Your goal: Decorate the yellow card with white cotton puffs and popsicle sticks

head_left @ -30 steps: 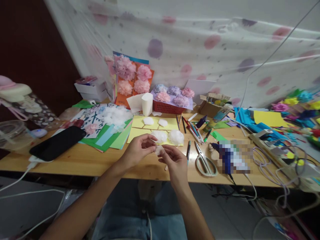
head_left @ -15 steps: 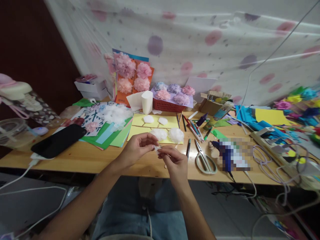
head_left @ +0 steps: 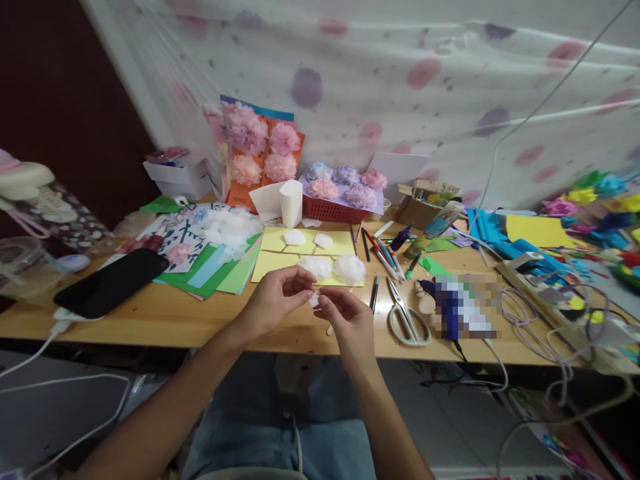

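Above the table's front part, my left hand (head_left: 283, 295) and my right hand (head_left: 349, 317) meet fingertip to fingertip. Pinched between both is a small piece of thin white tissue paper (head_left: 315, 300); the fingers partly cover it. Just beyond them lies a yellow card (head_left: 270, 265) with brown lines. Two fluffy white tufts, a left one (head_left: 316, 267) and a right one (head_left: 350, 269), sit on its lower half. Flat white paper shapes (head_left: 295, 237) lie on its upper half. A loose heap of white tissue (head_left: 227, 230) rests to the left.
Right of my hands are scissors (head_left: 407, 317), a dark pen (head_left: 375, 295), several markers (head_left: 387, 253) and a blue glue gun (head_left: 450, 313), partly blurred. A black phone (head_left: 111, 283) lies left on green sheets' side. A red basket (head_left: 333, 211) with paper flowers stands behind.
My right hand's fingers have shifted their pinch on the white piece, rolling slightly upward. My left hand stays nearly the same. The whole view has moved a little.
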Demonstrator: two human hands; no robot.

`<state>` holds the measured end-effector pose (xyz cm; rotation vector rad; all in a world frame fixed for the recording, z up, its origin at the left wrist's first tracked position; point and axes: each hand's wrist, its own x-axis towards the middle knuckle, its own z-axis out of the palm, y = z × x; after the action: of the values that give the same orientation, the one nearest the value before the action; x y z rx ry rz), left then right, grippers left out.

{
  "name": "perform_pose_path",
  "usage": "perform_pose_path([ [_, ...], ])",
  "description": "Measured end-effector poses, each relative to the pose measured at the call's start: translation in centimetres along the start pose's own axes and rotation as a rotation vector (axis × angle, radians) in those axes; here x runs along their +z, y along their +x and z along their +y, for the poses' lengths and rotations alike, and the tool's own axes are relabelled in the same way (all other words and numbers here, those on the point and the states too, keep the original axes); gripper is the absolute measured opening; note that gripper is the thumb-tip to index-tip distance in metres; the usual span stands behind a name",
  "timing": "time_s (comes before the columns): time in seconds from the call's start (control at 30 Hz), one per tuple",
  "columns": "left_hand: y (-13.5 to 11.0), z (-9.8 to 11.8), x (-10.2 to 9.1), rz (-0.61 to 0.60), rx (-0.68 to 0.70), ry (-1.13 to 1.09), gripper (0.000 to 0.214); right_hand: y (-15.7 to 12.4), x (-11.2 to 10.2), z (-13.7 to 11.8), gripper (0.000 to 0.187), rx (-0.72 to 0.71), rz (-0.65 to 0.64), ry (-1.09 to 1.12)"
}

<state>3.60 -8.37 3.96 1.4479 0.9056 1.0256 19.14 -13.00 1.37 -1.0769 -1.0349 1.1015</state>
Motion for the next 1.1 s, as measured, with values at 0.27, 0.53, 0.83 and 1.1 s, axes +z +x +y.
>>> perform_pose_path([
  [0.27, -1.0, -1.2, 0.7, 0.029, -0.101, -0.013, 0.029, -0.1, 0.4, 1.0, 0.026, -0.006, 0.103, 0.023],
  [0.53, -1.6, -2.3, 1.6, 0.097, -0.084, 0.000, 0.021, -1.0, 0.4, 1.6, 0.022, -0.064, 0.157, -0.017],
  [0.83, -1.7, -2.3, 1.6, 0.042, -0.087, 0.090, 0.015, -1.7, 0.8, 1.8, 0.017, -0.154, 0.170, -0.107],
  [1.1, -1.4, -2.2, 0.7, -0.030, -0.056, 0.196, 0.018, -2.1, 0.3, 1.8, 0.017, -0.309, 0.092, -0.302],
])
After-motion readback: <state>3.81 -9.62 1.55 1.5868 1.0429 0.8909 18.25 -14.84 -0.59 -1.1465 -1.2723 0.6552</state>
